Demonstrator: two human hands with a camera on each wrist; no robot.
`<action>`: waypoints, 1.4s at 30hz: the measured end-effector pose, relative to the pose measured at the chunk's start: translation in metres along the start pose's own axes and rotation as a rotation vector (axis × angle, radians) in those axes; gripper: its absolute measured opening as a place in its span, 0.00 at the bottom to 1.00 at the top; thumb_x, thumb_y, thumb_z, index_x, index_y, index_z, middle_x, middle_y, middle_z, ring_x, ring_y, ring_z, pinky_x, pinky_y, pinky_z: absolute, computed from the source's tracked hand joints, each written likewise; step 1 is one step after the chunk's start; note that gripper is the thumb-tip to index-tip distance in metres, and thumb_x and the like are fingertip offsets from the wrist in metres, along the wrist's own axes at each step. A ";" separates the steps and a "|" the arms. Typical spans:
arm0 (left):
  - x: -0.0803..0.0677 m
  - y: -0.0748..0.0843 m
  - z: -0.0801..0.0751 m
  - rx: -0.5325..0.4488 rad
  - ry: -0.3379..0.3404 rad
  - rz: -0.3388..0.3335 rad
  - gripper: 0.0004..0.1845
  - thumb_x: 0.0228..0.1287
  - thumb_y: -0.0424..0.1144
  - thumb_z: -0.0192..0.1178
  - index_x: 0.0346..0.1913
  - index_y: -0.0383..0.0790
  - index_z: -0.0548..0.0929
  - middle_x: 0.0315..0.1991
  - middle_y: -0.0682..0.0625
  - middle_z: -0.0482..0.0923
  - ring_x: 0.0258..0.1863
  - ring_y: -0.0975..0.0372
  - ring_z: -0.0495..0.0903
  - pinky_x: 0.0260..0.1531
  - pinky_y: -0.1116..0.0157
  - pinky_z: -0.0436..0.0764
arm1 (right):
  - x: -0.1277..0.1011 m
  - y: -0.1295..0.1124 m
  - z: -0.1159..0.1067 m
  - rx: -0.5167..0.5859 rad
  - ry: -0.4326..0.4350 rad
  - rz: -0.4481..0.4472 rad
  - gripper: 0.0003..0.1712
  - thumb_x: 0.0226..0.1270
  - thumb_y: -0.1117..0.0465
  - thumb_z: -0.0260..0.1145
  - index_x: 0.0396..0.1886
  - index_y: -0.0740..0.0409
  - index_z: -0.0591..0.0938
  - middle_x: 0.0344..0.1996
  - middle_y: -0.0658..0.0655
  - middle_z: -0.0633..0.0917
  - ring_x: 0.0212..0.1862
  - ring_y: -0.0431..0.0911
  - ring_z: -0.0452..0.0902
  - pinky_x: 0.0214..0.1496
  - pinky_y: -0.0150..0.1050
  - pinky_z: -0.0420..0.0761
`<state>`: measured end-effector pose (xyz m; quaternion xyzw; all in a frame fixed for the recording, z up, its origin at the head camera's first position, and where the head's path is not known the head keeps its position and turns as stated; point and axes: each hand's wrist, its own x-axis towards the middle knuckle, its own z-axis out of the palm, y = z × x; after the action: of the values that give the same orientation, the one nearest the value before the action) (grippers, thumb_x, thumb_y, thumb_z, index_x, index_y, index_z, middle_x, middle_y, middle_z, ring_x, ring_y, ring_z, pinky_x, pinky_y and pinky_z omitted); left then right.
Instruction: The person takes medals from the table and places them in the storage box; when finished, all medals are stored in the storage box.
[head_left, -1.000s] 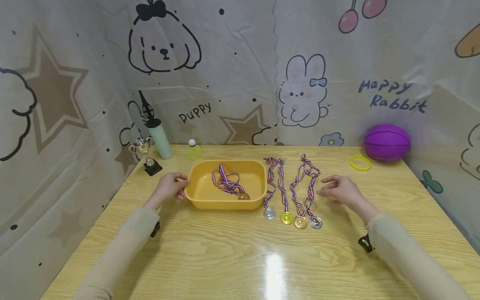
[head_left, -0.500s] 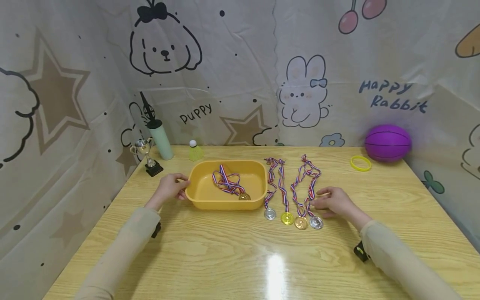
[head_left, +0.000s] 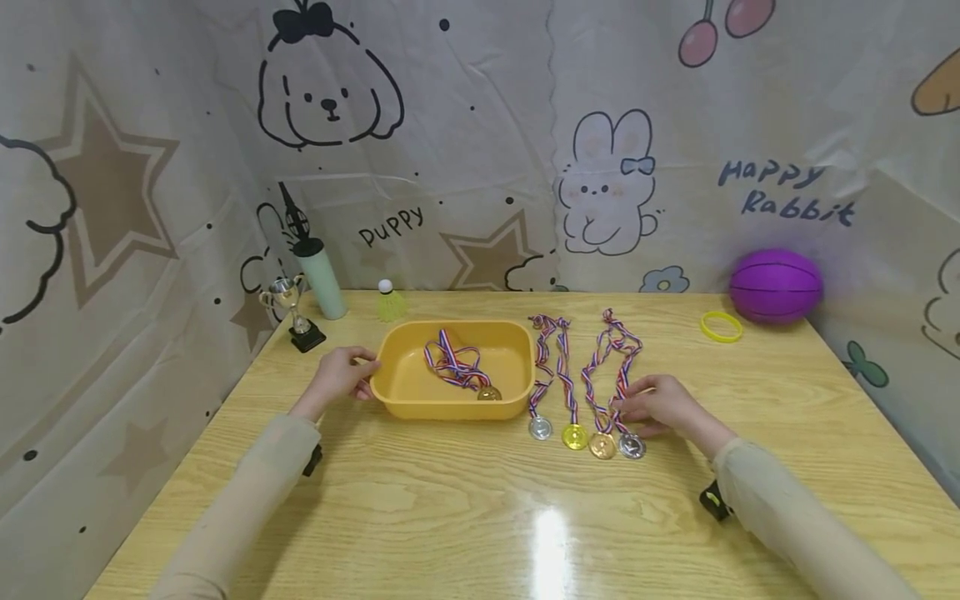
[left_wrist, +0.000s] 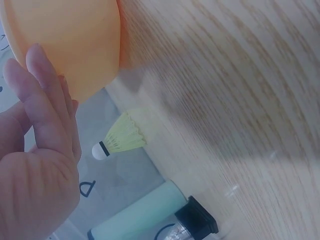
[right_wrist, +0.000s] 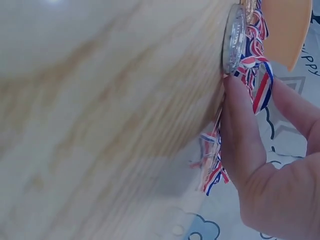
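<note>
- Since a second ago, right hand (head_left: 660,408) has slid from open table beside the ribbons down and in to the rightmost medal (head_left: 632,447); left hand (head_left: 339,377) and tub (head_left: 452,406) have not shifted.
- Right hand: thumb and fingers pinch the striped ribbon (right_wrist: 260,85) just above the silver disc (right_wrist: 233,39), which lies flat on the table (head_left: 525,517).
- That medal is at the right end of a row of four lying to the right of the tub; next to it are a bronze one (head_left: 601,445), a gold one (head_left: 574,436) and another silver one (head_left: 539,427), ribbons running away toward the wall.
- Left hand: fingers straight and close together, resting against the tub's left outer wall (left_wrist: 70,45); nothing is gripped.
- Tub holds one medal (head_left: 488,392) with its ribbon bunched up inside.
- Behind the tub: a yellow shuttlecock (head_left: 389,303), a pale green bottle (head_left: 322,282) and a small trophy (head_left: 291,310) at the table's far left.
- Far right: a purple ball (head_left: 776,285) against the cloth, a yellow band (head_left: 721,326) just in front of it.
</note>
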<state>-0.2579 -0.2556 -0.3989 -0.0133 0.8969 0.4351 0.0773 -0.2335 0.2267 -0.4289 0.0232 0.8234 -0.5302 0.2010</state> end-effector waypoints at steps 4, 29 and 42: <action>0.000 0.001 0.000 -0.002 -0.004 -0.001 0.20 0.71 0.35 0.53 0.58 0.23 0.73 0.24 0.44 0.80 0.13 0.68 0.79 0.24 0.61 0.88 | 0.000 0.001 0.000 -0.053 0.017 0.007 0.28 0.62 0.61 0.69 0.52 0.78 0.70 0.33 0.57 0.85 0.31 0.39 0.82 0.32 0.38 0.88; 0.000 -0.001 -0.001 0.013 -0.001 -0.001 0.20 0.71 0.36 0.53 0.58 0.23 0.72 0.24 0.44 0.81 0.14 0.68 0.79 0.24 0.62 0.88 | 0.010 -0.009 0.013 -0.301 0.138 0.061 0.11 0.54 0.60 0.74 0.24 0.62 0.81 0.19 0.52 0.78 0.19 0.40 0.74 0.23 0.32 0.83; 0.001 -0.001 -0.001 0.022 -0.005 -0.010 0.20 0.72 0.36 0.53 0.59 0.24 0.73 0.22 0.46 0.80 0.13 0.68 0.79 0.24 0.62 0.88 | 0.012 -0.005 0.014 -0.281 0.127 0.021 0.06 0.55 0.63 0.70 0.26 0.63 0.84 0.18 0.49 0.78 0.19 0.39 0.73 0.22 0.31 0.82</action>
<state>-0.2585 -0.2567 -0.3991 -0.0161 0.9014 0.4248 0.0818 -0.2419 0.2100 -0.4334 0.0370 0.9002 -0.4051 0.1552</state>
